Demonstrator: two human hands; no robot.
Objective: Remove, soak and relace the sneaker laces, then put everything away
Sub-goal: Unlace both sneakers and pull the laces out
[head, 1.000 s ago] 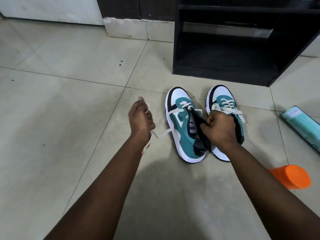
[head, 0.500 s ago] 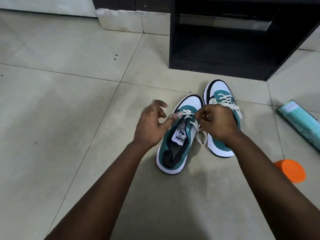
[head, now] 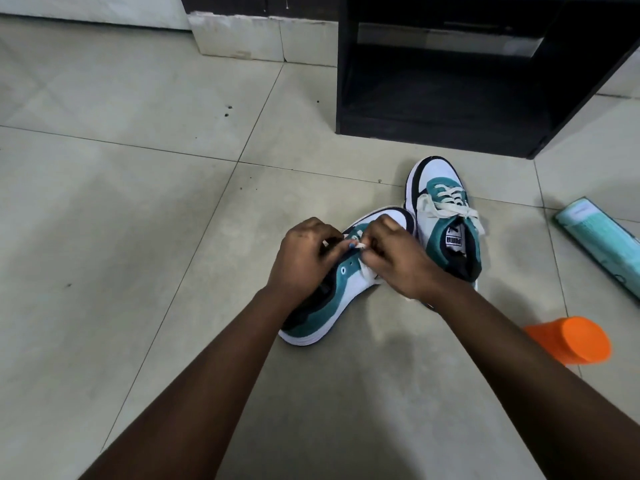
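Both of the person's hands meet over the near sneaker (head: 341, 289), a teal, white and black shoe that lies on the tiled floor (head: 121, 220) with its toe pointing up and to the right and its heel toward the person. The left hand (head: 304, 258) has its fingers curled in over the shoe's eyelet area, and its fingertips pinch the white lace (head: 360, 245) close to where the two hands come together. The right hand (head: 398, 261) is likewise clenched on the same lace, knuckles up, with a short length of lace showing between the two hands and another loop of it hanging below the right hand against the side of the shoe. Two bare eyelets show on the teal panel just below the left hand's fingers. The second sneaker (head: 446, 223) stands just beside the first, to its right and a little farther away, touching or nearly touching it at the toe; its lace (head: 446, 206) is threaded through and lies in loose ends across the tongue. A black shelf unit (head: 450, 136) stands on the floor beyond both shoes, its lower compartment open toward the camera. To the right, an orange cup (head: 568, 341) lies on its side on the floor near the right forearm, and a pale green packet (head: 602, 244) lies farther right at the frame's edge.
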